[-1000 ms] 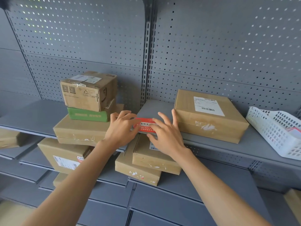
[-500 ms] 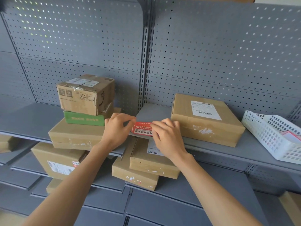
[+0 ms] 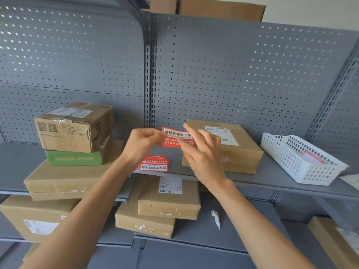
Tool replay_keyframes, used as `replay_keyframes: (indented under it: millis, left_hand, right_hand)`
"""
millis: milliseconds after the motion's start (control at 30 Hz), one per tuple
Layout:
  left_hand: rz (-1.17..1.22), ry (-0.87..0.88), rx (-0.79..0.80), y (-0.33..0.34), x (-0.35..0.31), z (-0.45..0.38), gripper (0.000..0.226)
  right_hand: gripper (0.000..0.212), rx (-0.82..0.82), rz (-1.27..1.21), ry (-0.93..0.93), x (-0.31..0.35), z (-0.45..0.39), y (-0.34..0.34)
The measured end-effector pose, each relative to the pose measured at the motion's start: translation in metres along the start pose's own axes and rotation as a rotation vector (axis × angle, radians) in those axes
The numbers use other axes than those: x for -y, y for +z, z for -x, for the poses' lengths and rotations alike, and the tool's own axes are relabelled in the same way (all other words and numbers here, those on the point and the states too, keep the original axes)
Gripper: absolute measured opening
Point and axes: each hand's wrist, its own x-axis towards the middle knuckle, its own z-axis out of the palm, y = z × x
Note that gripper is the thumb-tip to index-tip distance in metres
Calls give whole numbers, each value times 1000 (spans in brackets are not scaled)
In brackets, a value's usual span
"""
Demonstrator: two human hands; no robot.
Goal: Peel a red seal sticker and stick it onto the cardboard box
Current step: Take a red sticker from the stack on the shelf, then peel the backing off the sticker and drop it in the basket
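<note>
A red seal sticker (image 3: 175, 133) with white lettering is held up above the grey shelf. My left hand (image 3: 142, 144) pinches its left edge. My right hand (image 3: 202, 152) has its thumb and forefinger on the sticker's right part, the other fingers spread. Below them a small stack of red seal stickers (image 3: 154, 164) lies on the shelf near its front edge. A flat cardboard box (image 3: 240, 152) with a white shipping label sits on the shelf just right of my hands.
A white plastic basket (image 3: 291, 158) stands at the shelf's right end. Stacked cardboard boxes (image 3: 73, 127) and a green parcel (image 3: 73, 158) sit at the left. More boxes (image 3: 167, 202) and a crumpled white scrap (image 3: 216, 218) lie on the lower shelf.
Both hands lifted one sticker off the stack on the shelf and raised it; the rest of the stack now lies uncovered below. The camera tilted upward.
</note>
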Motion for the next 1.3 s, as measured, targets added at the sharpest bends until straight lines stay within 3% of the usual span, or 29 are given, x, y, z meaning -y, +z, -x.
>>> replay_keyframes:
  millis: [133, 267, 333, 400, 500, 933, 1300]
  left_hand:
    - [67, 26, 28, 24, -10, -8, 24]
    - [145, 56, 22, 42, -13, -16, 25]
    - [171, 69, 48, 52, -16, -19, 27]
    - [190, 71, 78, 60, -17, -22, 27]
    - [212, 66, 99, 70, -19, -26, 27]
    - [265, 31, 117, 86, -19, -33, 25]
    - [233, 36, 123, 85, -12, -38, 24]
  right_hand:
    - [45, -29, -32, 240, -18, 8, -25]
    - [33, -122, -524, 772, -23, 7, -60]
    - [19, -94, -706, 917, -30, 2, -75]
    - [11, -24, -787, 954, -39, 2, -82]
    - [17, 62, -806, 960, -48, 4, -86]
    - [11, 5, -934, 1059, -52, 5, -93]
    - [11, 41, -941, 1022, -51, 6, -85]
